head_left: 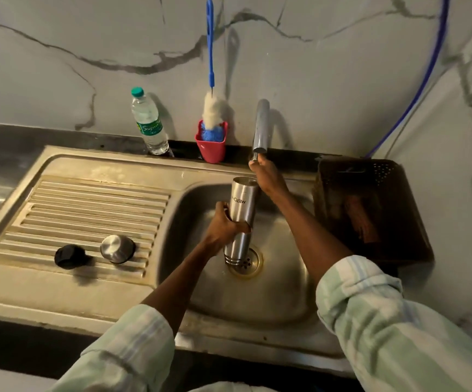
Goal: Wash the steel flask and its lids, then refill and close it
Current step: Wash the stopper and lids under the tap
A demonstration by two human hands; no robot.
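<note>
Left hand wrapped round the middle of the steel flask, holding it upright in the sink with its base over the drain, open mouth up under the tap so water would run straight in. Right hand reaches to 12 o'clock of the flask, fingers at the tap's tip; too blurred to tell whether they pinch it or just touch. No water stream visible. Black lid and steel cap sit apart on the draining board at 9 o'clock of the flask, set aside, out of the basin. Bottle brush stands in a red cup at 11 o'clock, within reach for scrubbing; plastic water bottle is just left of it. Brown basket at 3 o'clock. Likely step: rinse or fill starting.
</note>
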